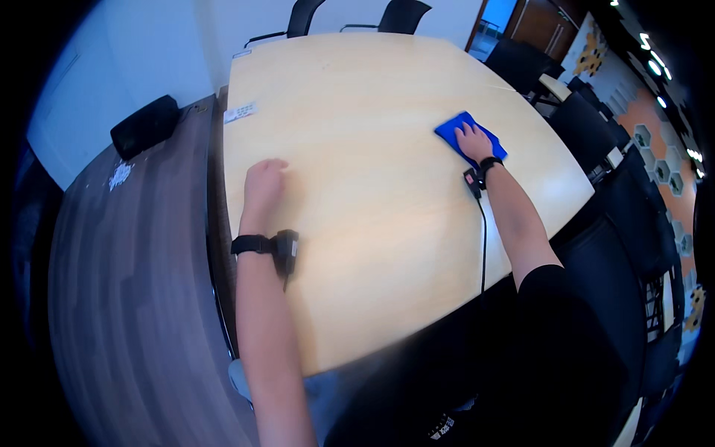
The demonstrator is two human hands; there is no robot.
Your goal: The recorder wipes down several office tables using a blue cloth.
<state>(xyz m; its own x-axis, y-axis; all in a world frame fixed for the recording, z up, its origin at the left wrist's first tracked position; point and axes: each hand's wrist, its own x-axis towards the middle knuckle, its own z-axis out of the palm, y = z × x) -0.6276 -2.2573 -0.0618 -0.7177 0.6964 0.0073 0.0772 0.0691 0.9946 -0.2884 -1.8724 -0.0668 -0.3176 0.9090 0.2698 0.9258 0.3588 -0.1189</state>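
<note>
My right hand (473, 142) lies flat on a folded blue cloth (453, 127), pressing it to the light wooden table (357, 223), fingers slightly spread. The cloth sits toward the table's right side, its corners showing around my hand. Near the left edge, my left hand (265, 183) is curled with nothing visible in it; its fingertips are hidden, and whether it touches the tabletop is unclear. Each wrist wears a black strap, with a small black device on the left (286, 251) and another on the right (473, 182). A cable runs from the right device across the tabletop.
A printed card (240, 113) lies at the table's left edge, with a small label (242, 54) farther back. On the wooden floor (134, 268) are a black case-like object (146, 126) and white scraps (120, 175). Black chairs (586, 131) line the right; more (405, 17) stand behind.
</note>
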